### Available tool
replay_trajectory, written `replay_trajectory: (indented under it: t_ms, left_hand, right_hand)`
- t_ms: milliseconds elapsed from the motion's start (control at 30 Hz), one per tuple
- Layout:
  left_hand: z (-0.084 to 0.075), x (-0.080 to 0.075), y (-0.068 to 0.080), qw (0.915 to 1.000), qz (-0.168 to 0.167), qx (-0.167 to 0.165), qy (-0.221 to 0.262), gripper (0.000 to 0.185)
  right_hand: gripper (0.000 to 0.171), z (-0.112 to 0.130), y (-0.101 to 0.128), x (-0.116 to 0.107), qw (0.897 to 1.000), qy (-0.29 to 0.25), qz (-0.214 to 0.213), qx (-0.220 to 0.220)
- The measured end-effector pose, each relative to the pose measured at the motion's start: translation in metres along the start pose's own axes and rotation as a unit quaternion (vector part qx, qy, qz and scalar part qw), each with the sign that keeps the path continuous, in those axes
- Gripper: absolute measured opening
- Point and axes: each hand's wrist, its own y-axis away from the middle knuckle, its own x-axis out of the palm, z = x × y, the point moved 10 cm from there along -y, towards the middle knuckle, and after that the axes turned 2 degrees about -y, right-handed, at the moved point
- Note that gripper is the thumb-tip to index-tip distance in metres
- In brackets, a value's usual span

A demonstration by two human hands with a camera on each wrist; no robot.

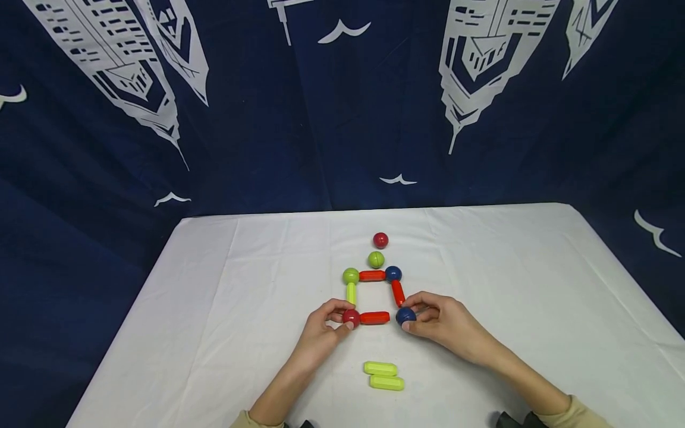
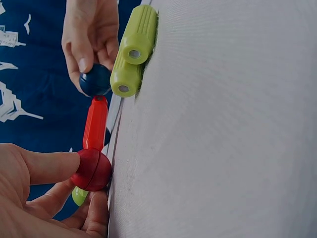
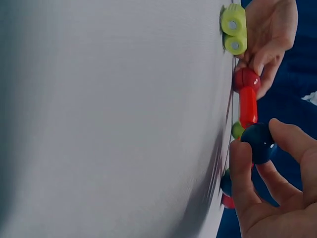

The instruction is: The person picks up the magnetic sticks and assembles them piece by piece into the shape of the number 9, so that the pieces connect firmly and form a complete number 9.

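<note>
A rectangular table draped in a plain white cloth (image 1: 214,309) stands before a dark navy fabric backdrop (image 1: 321,119) printed with white skyscraper outlines (image 1: 481,65) and small white bird shapes (image 1: 342,30). Even light falls across the tabletop; soft creases run through the cloth.

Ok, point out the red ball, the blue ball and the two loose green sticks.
red ball (image 1: 351,317), head view, its top
blue ball (image 1: 405,315), head view, its middle
green sticks (image 1: 381,369), head view, the farther stick's middle
</note>
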Motion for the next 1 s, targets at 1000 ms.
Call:
replay_trajectory:
  t_ms: [1000]
  left_hand:
    - [0.003, 0.001, -0.002, 0.9999, -0.003, -0.005, -0.015, 0.027]
  right_hand:
    - [0.03, -0.006, -0.039, -0.008, 0.996, -0.03, -0.052, 0.058]
